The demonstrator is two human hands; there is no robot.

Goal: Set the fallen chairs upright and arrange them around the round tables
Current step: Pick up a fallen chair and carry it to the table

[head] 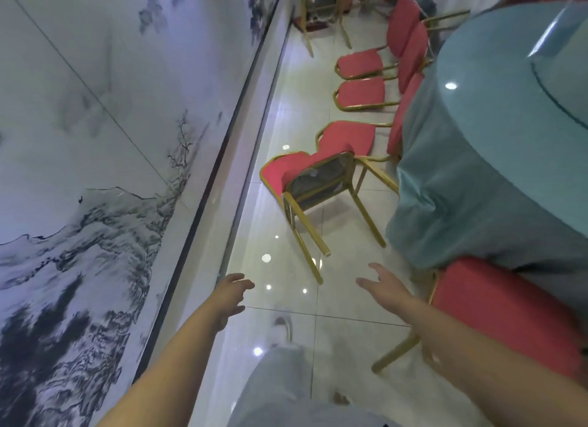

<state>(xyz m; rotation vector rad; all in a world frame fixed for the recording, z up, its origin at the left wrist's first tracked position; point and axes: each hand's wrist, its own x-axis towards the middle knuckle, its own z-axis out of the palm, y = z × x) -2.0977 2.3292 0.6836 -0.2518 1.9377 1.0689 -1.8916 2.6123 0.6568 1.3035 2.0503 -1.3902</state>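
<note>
Red-cushioned, gold-metal-framed chair [318,180] lies tipped over, dark underside showing; left hand [232,294] and right hand [385,288] spread wide, empty.

Found no legible text, label, brand, number or sign. Resolved only ink-painted scenery on the wall mural [95,204], with no readable characters.
</note>
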